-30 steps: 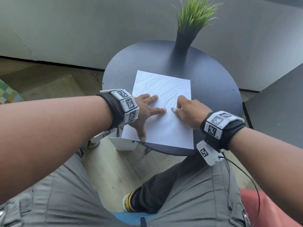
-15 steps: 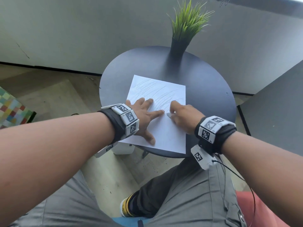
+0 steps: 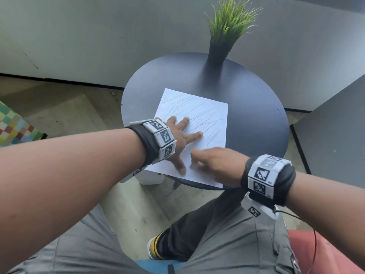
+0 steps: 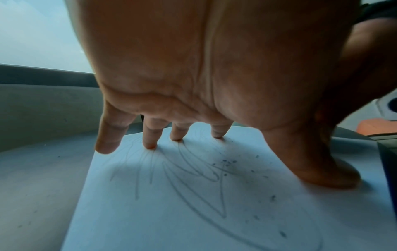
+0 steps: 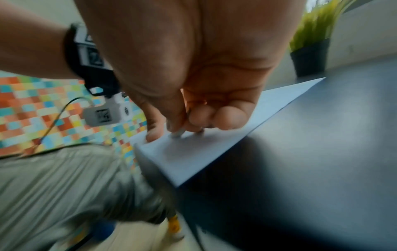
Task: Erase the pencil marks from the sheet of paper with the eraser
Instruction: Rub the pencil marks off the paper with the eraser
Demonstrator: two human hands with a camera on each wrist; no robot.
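Note:
A white sheet of paper (image 3: pixel 205 113) with grey pencil scribbles lies on the round dark table (image 3: pixel 256 119). My left hand (image 3: pixel 181 135) presses flat on the sheet's left side with fingers spread; in the left wrist view the fingertips (image 4: pixel 150 144) and thumb rest on the paper (image 4: pixel 171 212) among dark eraser crumbs. My right hand (image 3: pixel 209 165) is over the sheet's near part, blurred, fingers curled. In the right wrist view the right hand (image 5: pixel 182 129) pinches a small whitish eraser (image 5: pixel 177 133) against the paper (image 5: pixel 193 152).
A potted grass plant (image 3: pixel 225 32) stands at the table's far edge. The sheet's near edge overhangs the table rim above my grey-trousered legs (image 3: pixel 217 244). A dark panel (image 3: pixel 335 135) rises at the right and a checkered cushion (image 3: pixel 13 125) lies at the left.
My right hand has slid with the eraser from the sheet's middle toward its near edge. The left hand stays pressed on the paper. The head view has shifted.

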